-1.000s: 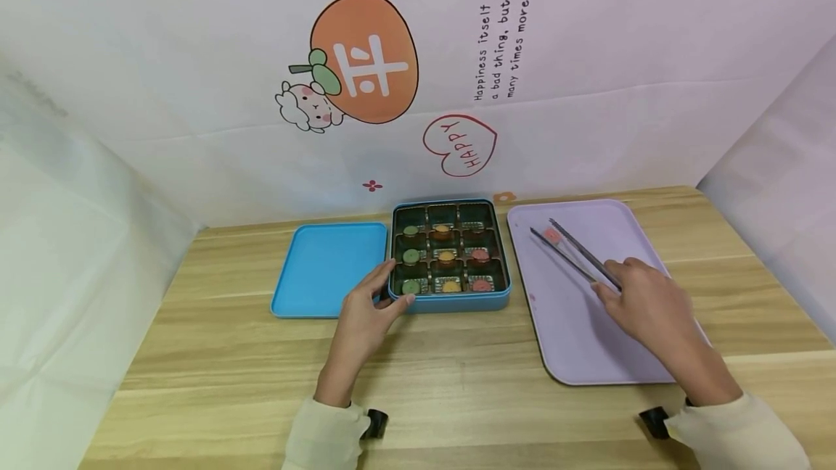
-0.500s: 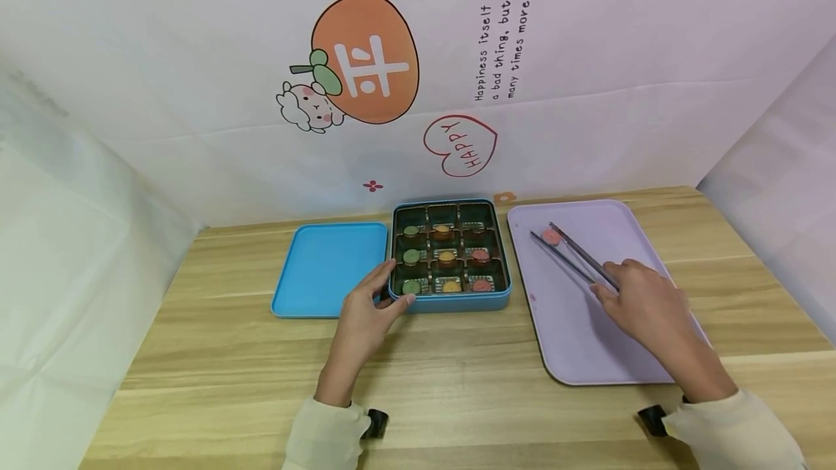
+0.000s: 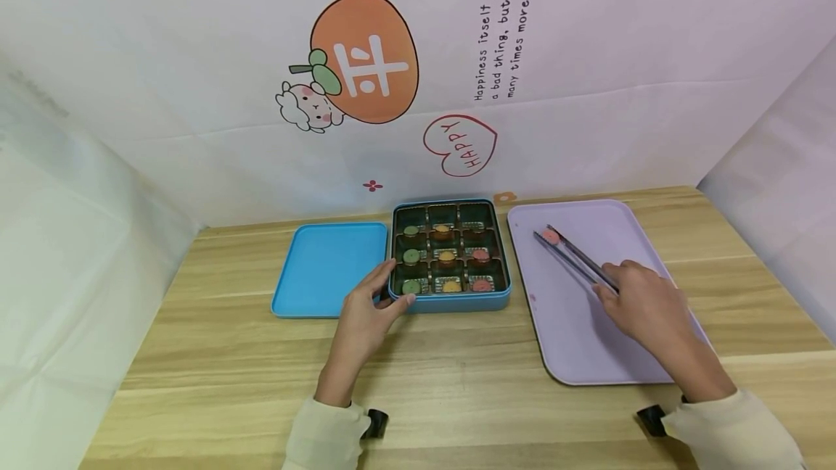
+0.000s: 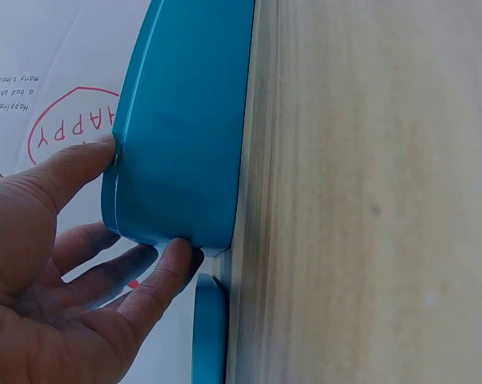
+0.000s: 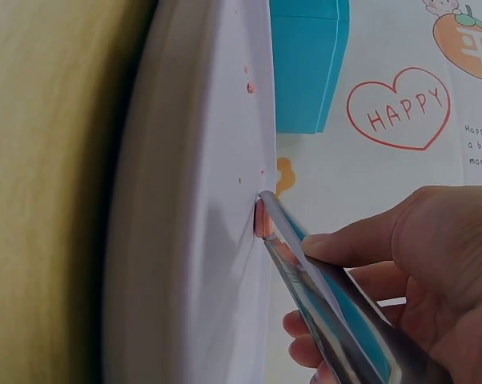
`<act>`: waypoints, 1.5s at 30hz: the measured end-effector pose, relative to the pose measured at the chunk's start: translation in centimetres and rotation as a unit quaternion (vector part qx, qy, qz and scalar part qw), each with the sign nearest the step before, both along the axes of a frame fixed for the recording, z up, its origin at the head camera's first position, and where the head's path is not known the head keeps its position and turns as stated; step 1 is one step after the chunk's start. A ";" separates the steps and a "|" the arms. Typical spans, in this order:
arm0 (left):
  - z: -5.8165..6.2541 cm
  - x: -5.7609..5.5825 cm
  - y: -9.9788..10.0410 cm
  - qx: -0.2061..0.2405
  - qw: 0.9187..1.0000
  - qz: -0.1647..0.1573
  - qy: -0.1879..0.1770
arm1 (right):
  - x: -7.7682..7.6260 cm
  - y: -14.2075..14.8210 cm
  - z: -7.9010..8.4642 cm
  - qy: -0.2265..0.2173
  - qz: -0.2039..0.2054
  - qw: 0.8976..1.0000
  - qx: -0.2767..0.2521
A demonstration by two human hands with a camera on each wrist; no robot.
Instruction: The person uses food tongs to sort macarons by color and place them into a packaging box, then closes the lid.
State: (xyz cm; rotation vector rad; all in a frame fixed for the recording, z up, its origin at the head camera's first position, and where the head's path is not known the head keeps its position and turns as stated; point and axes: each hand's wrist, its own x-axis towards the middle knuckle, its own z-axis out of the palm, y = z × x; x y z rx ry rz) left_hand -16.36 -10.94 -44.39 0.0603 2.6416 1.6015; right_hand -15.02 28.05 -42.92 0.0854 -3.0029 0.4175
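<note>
A blue tin box (image 3: pixel 460 303) holds a divided tray of small round macarons: green down the left column, yellow down the middle, pink in the front two compartments of the right column. My left hand (image 3: pixel 367 314) grips the box's front left corner, thumb at the rim and fingers against the side (image 4: pixel 173 256). In my right hand (image 3: pixel 649 310) are metal tongs (image 3: pixel 578 256), pinched between thumb and fingers. Between the tongs' tips, at the far end of the purple tray (image 3: pixel 575 354), is a pink macaron (image 3: pixel 551 237); the right wrist view shows it (image 5: pixel 262 218) on edge-on sides.
The blue lid (image 3: pixel 329 267) lies left of the box on the wooden table (image 3: pixel 444 383). A printed white cloth (image 3: pixel 588 93) stands behind the table's back edge. Small pink crumbs (image 5: pixel 251 87) dot the purple tray.
The tongs' tips have drawn closer together around the pink macaron, and the right hand has shifted slightly. The left hand stays on the box corner.
</note>
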 end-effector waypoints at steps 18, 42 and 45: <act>0.0 0.0 0.0 0.000 1.000 0.002 0.000 | 0.2 -1.0 0.7 0.029 0.013 0.999 -0.003; -0.1 -0.1 0.0 0.005 1.000 0.000 0.000 | -1.4 -6.5 4.0 0.051 0.028 0.998 -0.028; -0.1 -0.1 0.0 0.005 1.000 -0.001 -0.001 | -1.8 -7.3 4.1 0.049 0.033 0.998 -0.026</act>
